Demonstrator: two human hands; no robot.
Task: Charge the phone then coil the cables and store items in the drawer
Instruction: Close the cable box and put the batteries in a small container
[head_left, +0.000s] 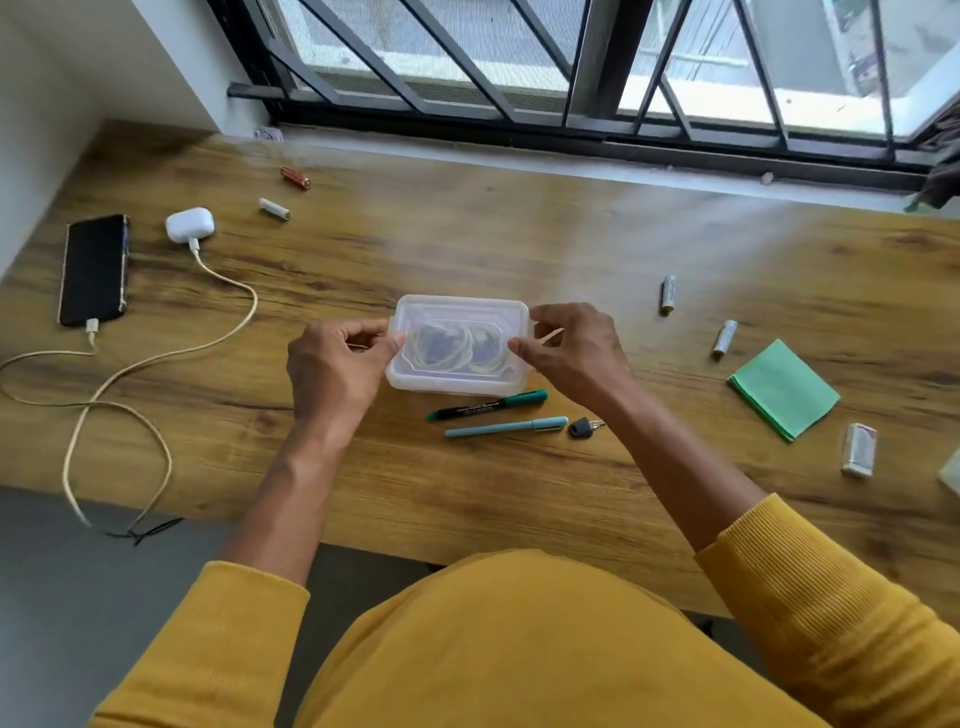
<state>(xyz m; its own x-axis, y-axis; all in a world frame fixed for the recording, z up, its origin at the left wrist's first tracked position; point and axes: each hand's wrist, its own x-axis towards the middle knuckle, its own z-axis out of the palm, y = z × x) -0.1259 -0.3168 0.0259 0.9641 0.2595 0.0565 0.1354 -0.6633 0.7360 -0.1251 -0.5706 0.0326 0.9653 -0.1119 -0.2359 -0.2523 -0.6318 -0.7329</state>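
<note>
A clear plastic box (460, 382) with its lid on sits mid-table, and coiled cables (452, 345) show through the lid. My left hand (337, 364) grips the box's left end with curled fingers. My right hand (569, 353) pinches its right edge. A black phone (93, 270) lies at the far left with a white cable (156, 358) plugged in. A white earbud case (189, 224) beside it has another cable plugged in. Both cables trail off the table's front edge.
Loose batteries lie at the back left (274, 209) and right (669, 293). A green marker (488, 405), a blue pen (506, 427) and a key (584, 427) lie just in front of the box. A green cloth (784, 388) and a lighter (860, 449) are at the right. The window sill (571, 156) runs behind.
</note>
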